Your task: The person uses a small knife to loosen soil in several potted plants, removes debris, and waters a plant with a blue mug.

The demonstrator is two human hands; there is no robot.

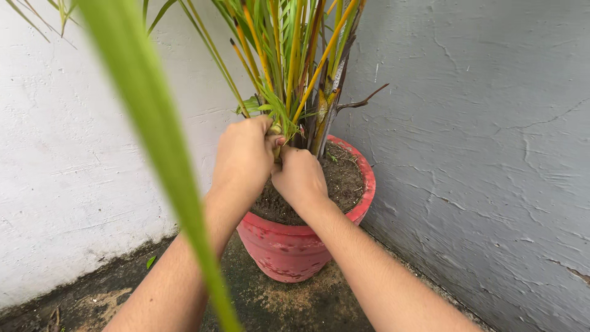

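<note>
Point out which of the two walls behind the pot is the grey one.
The wall on the right of the red pot is grey, with cracks across its plaster. The other wall, on the left, is white.

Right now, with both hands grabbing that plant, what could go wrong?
The left hand and right hand grip a small shoot low among the stems; a hard tug might snap it or neighbouring stems. The red pot might tip, spilling soil. The blurred leaf hangs near the face.
</note>
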